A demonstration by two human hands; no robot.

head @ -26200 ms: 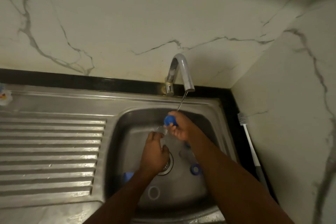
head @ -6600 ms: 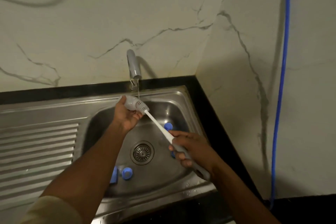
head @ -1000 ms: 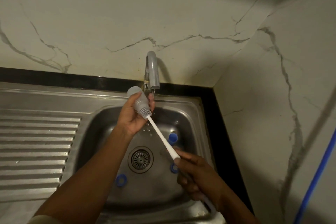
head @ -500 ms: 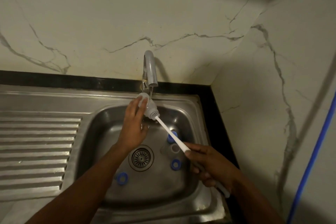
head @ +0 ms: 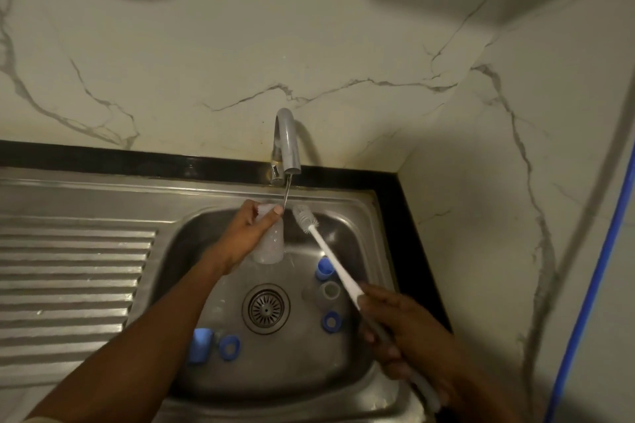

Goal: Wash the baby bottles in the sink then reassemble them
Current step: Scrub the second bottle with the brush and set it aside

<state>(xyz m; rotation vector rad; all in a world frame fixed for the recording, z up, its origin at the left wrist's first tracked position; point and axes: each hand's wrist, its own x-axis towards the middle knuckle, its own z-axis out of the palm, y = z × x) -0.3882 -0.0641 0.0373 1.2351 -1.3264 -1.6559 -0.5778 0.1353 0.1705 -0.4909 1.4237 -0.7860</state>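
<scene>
Fingers (head: 252,209) of the left hand (head: 245,237) curl round the upper end of a clear baby bottle (head: 269,249), with the thumb on the opposite side. They hold it roughly upright over the basin of the steel sink (head: 192,251), just below the tap (head: 288,144). A thin stream of water (head: 287,192) meets the bottle's top beside the thumb. The right hand (head: 402,330) has its fingers wrapped round the handle of a white bottle brush (head: 331,259). The brush's bristled head sits just right of the bottle's top, outside it and not touching. Loose parts lie on the sink floor. A blue cap (head: 324,268) and a greyish clear piece (head: 330,290) sit beside the brush handle, with a blue ring (head: 331,321) near the right hand. A second blue cap (head: 198,345) and a second blue ring (head: 229,347) lie left of the drain strainer (head: 265,308).
</scene>
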